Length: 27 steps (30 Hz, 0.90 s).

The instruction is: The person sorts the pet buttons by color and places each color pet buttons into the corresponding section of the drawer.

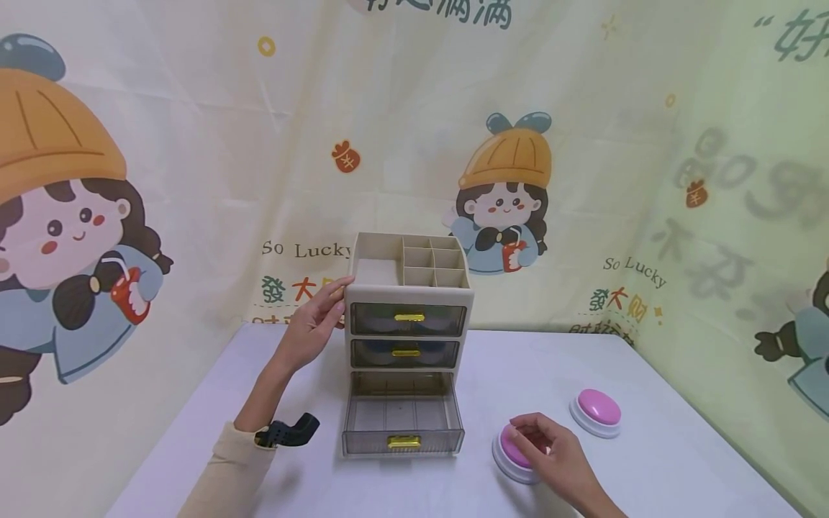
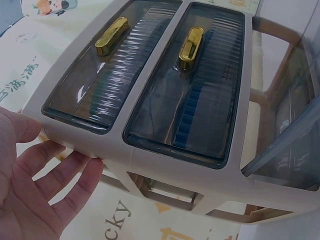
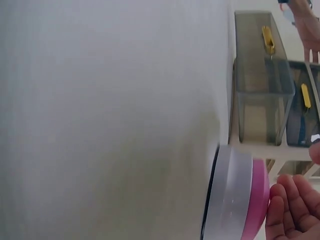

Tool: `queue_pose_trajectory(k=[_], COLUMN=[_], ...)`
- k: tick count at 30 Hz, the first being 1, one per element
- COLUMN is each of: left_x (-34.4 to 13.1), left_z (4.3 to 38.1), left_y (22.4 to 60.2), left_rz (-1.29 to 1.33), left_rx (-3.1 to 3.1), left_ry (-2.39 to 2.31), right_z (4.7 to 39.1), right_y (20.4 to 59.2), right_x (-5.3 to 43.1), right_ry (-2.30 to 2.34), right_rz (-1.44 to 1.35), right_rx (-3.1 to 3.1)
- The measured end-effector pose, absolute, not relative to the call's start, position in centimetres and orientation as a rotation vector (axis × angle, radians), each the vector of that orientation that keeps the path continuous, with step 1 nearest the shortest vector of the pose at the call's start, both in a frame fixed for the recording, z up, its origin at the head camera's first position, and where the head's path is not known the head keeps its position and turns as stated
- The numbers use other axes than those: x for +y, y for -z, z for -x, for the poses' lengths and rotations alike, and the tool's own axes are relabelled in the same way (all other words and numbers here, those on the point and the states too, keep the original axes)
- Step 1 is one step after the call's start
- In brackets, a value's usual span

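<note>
A beige desktop drawer organizer (image 1: 410, 296) stands in the middle of the table. Its bottom clear drawer (image 1: 369, 442) is pulled out and looks bare inside, while the two smoky drawers above are closed. My left hand (image 1: 312, 329) touches the organizer's upper left side with its fingers extended, as the left wrist view also shows. To the right, my right hand (image 1: 560, 460) is at a pink push button (image 1: 512, 447) with a white base. In the right wrist view, the fingertips (image 3: 277, 200) touch or nearly touch the button's pink top.
A second pink button (image 1: 599, 408) sits farther right on the white table (image 1: 512, 360). Open compartments (image 1: 434, 262) divide the organizer's top. A printed cloth (image 1: 401, 86) hangs behind and at both sides. A black wrist mount (image 1: 291, 432) sticks out from the left sleeve.
</note>
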<state>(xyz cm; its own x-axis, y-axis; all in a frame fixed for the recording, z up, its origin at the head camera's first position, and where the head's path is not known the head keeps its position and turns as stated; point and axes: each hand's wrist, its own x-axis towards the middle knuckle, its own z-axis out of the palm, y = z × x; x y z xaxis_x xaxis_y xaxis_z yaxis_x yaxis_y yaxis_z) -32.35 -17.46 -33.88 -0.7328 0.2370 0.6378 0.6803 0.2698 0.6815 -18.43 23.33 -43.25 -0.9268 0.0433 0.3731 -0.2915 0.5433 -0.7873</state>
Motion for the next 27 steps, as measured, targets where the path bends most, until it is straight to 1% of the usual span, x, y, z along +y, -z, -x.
queue_pose_trajectory(k=[13,27], left_x=[-17.4,-17.4], left_z=[32.4,32.3], left_y=[33.9,33.9], left_rz=[0.817,0.827], left_rx=[-2.141,-2.139], left_ry=[1.466,1.478], right_z=[19.4,20.0], right_y=[43.6,44.1], right_x=[25.3,25.9], right_ry=[-1.224,-1.146], right_rz=[-0.391,-0.347], right_rx=[-2.472,-2.565])
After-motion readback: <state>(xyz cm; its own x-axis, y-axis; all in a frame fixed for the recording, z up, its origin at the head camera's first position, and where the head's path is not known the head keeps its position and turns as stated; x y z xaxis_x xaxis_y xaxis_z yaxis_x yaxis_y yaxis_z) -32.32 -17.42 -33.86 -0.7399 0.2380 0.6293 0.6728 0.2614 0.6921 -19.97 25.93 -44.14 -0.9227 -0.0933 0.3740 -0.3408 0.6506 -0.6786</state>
